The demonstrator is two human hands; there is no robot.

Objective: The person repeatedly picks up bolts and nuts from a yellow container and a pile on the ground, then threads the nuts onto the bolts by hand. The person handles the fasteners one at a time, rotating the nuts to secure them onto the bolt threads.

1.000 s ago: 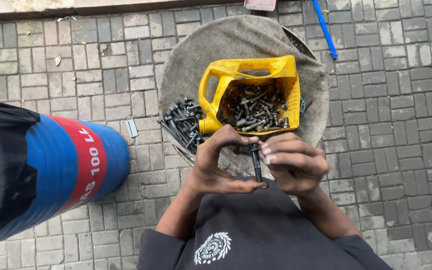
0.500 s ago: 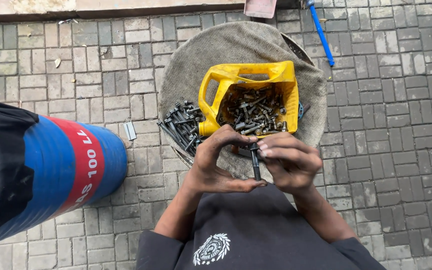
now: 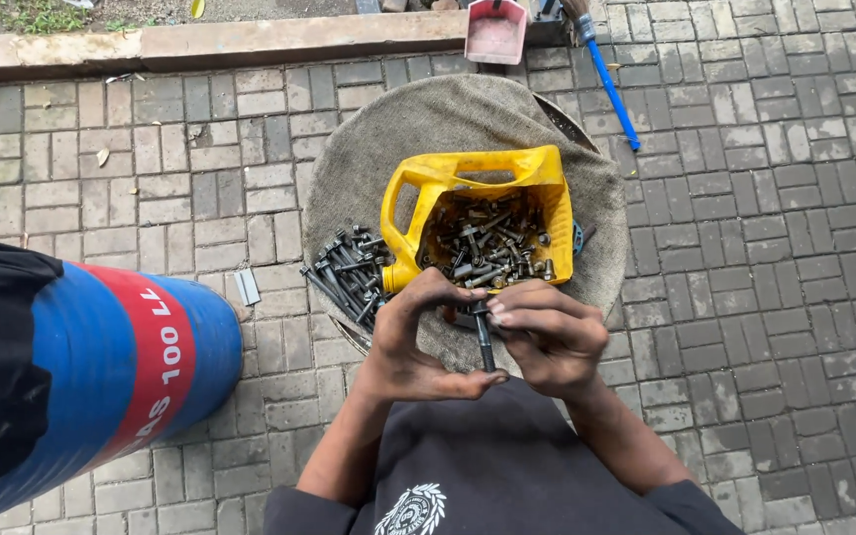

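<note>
**A:** what's everything sitting on?

**B:** a round stand draped in brown sacking (image 3: 398,139), standing on grey brick paving (image 3: 795,248). On it there's 1 cut-open yellow jug (image 3: 468,173) full of bolts near the middle, and a loose pile of dark bolts (image 3: 349,272) at its left edge, just beside the jug.

**A:** and the paving?

**B:** a blue drum (image 3: 91,367) lying at left.

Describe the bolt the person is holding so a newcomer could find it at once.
Start at the round cloth-covered stand carrying the yellow cut-open jug of hardware. Just below it, the left hand and right hand meet. Between them stands one long dark bolt, upright, unlike the loose bolts lying flat.
</note>
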